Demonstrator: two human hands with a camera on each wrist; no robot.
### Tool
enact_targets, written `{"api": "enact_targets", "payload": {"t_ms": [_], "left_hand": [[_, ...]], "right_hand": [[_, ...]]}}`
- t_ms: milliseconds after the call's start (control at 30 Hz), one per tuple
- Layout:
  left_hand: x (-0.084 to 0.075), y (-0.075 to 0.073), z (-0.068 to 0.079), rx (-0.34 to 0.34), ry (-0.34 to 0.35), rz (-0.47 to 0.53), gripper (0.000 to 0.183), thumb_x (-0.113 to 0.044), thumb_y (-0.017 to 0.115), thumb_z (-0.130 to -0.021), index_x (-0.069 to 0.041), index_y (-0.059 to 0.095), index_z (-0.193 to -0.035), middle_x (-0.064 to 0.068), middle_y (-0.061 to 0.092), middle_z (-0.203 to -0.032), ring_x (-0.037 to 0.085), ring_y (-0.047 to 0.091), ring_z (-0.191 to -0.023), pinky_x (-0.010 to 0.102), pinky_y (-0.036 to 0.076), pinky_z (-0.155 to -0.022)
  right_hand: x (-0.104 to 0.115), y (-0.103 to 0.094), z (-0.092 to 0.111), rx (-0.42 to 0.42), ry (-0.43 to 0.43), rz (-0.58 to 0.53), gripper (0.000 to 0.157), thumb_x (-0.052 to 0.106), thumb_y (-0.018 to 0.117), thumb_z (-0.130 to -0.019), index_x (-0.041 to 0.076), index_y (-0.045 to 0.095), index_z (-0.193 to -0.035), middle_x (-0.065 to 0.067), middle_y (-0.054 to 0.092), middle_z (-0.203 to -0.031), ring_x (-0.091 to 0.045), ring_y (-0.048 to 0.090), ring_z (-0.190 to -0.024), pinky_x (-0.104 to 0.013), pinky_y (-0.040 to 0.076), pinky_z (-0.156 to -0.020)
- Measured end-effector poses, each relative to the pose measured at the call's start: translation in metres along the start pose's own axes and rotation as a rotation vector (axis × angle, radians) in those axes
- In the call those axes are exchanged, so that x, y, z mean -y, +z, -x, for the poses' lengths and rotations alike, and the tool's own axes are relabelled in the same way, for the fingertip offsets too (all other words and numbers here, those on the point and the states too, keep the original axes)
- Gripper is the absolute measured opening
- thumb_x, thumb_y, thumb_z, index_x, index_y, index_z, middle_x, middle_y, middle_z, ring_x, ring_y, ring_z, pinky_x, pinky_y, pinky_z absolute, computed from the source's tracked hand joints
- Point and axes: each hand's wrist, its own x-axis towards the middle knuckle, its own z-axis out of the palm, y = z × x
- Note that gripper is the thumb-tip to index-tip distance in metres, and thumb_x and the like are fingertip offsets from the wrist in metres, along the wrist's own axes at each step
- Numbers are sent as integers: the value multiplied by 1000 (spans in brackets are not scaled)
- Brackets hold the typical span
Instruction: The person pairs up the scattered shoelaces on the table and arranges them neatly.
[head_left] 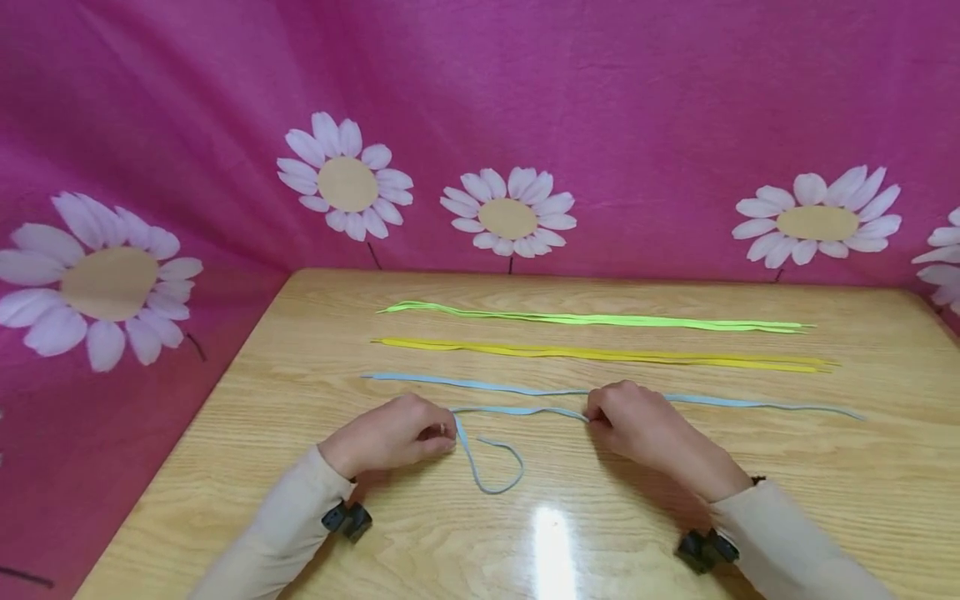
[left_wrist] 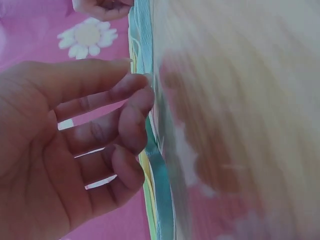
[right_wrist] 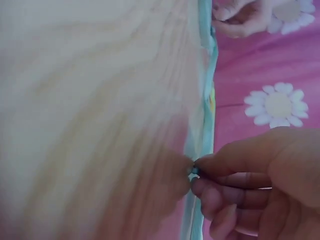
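Two light blue shoelaces are near my hands. One blue shoelace (head_left: 480,384) lies nearly straight across the table, passing behind my right hand (head_left: 645,425). A second blue shoelace (head_left: 517,410) stretches between both hands. My right hand pinches its end between thumb and fingertips; a small blue tip (right_wrist: 194,170) shows there in the right wrist view. My left hand (head_left: 397,433) holds this lace at the fingertips, palm toward its wrist camera, the other fingers loosely bent. From the left fingertips, the loose end (head_left: 498,490) curls toward me in an open loop on the table.
Farther back, yellow shoelaces (head_left: 585,353) and neon green shoelaces (head_left: 600,320) lie in straight rows on the wooden table (head_left: 247,400). Behind the table hangs a pink cloth (head_left: 645,108) with white daisies. A bright reflection shines on the tabletop near the front.
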Motion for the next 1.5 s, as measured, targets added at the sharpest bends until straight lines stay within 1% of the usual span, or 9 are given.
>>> {"api": "enact_targets", "payload": {"t_ms": [133,267,367,533,767,967,1233,1333,1500], "left_hand": [[-6,4,-7,-56,62,-19,13,-11,63,-94,-14,64,-81,-10,54,-74,4,47,-66,20,42,-64],[-14,7,-14,-149,60,-45,6,-12,65,-93,-13,67,-88,-7,59,-84,5,50,-70,20,45,-66],[-19,9,-20,-188,62,-64,4,-15,66,-93,-12,69,-93,-4,60,-91,5,53,-74,20,46,-67],[-22,13,-30,-146,105,-113,6,-12,70,-89,-11,68,-95,-2,60,-94,9,56,-80,21,47,-70],[-22,14,-34,-64,75,-135,5,-8,71,-88,-12,70,-92,-3,62,-88,10,56,-80,20,47,-70],[-21,15,-34,-57,93,-129,8,-6,70,-88,-11,67,-83,-5,59,-80,6,51,-74,18,44,-66],[-22,14,-33,-37,108,-180,16,-2,66,-90,-11,60,-78,-5,53,-76,8,46,-70,18,40,-63],[-22,14,-32,-38,99,-176,18,0,65,-90,-11,58,-77,-4,51,-75,8,45,-70,18,39,-62],[-21,9,-28,-39,62,-164,21,2,61,-92,-12,54,-78,-5,47,-73,8,43,-68,20,38,-62]], "right_hand": [[-11,-4,12,-19,27,-28,14,-1,67,-83,12,67,-77,6,60,-72,-6,46,-62,-25,41,-56],[-17,-6,18,-21,51,-38,14,-1,67,-83,12,66,-77,7,57,-69,-6,44,-61,-25,39,-55],[-20,-6,20,-16,51,-40,12,0,68,-83,11,66,-78,7,57,-69,-6,44,-61,-25,39,-54],[-20,-5,22,-18,46,-50,12,0,67,-82,11,65,-78,7,56,-69,-6,44,-61,-24,39,-54],[-20,-4,23,-16,50,-52,12,0,68,-83,10,64,-78,7,55,-68,-6,43,-60,-24,39,-54],[-20,-5,23,-15,49,-60,12,0,67,-83,10,63,-77,7,53,-66,-6,42,-59,-24,38,-54],[-22,-4,23,-10,39,-64,11,0,66,-83,9,64,-77,7,53,-66,-6,42,-60,-24,38,-53],[-24,-4,25,18,27,-68,11,1,65,-85,10,62,-78,7,51,-66,-5,41,-58,-24,37,-53],[-27,-6,28,112,-10,-100,13,6,60,-90,12,53,-81,8,42,-63,-3,34,-55,-22,31,-51]]}}
